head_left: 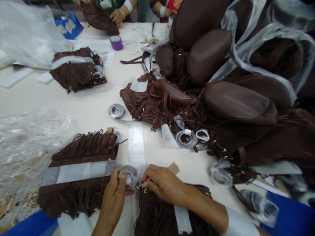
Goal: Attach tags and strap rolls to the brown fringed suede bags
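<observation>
The bag lies on the worktop at the lower middle of the frame, its upper edge running roughly left to right. The bottom edge of the frame cuts it off, so its long axis cannot be confirmed. A pale band crosses it.

The right hand is the nearer, placed over the bag's upper left corner; from its fingers the bag extends down and to the right. Those fingers are pinched together on a small pale piece, too small to identify, just beside a metal ring.

The left hand is immediately left of that corner. Its fingers are closed around a wrapped coil, which sits near the ring and slightly above it. Contact between coil and bag cannot be determined.

A tag lies just above the right hand. A second bag, fringed and banded, occupies the lower left. A heap of brown bags fills the upper right, with a loose coil at its lower edge. A co-worker's hand touches brown material at the upper left.
</observation>
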Demonstrator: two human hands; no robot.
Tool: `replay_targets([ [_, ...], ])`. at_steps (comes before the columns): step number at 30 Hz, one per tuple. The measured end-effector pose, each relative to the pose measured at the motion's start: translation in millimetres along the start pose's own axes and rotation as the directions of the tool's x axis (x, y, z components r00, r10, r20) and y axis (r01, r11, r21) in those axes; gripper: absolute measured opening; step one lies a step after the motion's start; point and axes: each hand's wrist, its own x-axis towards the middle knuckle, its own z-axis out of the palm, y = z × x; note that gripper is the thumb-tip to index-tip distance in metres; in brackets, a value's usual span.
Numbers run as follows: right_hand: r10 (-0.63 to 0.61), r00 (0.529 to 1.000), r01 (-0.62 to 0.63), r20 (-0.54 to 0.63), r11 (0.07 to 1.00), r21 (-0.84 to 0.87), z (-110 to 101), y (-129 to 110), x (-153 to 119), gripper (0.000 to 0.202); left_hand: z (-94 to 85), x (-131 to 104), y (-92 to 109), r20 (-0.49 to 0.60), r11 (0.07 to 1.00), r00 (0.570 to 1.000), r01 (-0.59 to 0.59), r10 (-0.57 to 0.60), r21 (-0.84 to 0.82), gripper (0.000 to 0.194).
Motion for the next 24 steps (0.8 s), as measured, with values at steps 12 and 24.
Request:
replay_targets([
  [12,-0.097,0.988,0.125,0.117,0.958,-0.257,-16.5,-16.3,14.0,0.014,3.3,-18.3,-1.0,-0.03,0.979,0.996,0.072,-0.08,-0.189,0.055],
  [24,-0.166,0.959,0.244,0.231,0.896,-0.37,-23.0,-18.3,19.6,0.009,5.6,-14.3,0.9,-0.092,0.966,0.99,0.083,-0.109,-0.244,0.059],
])
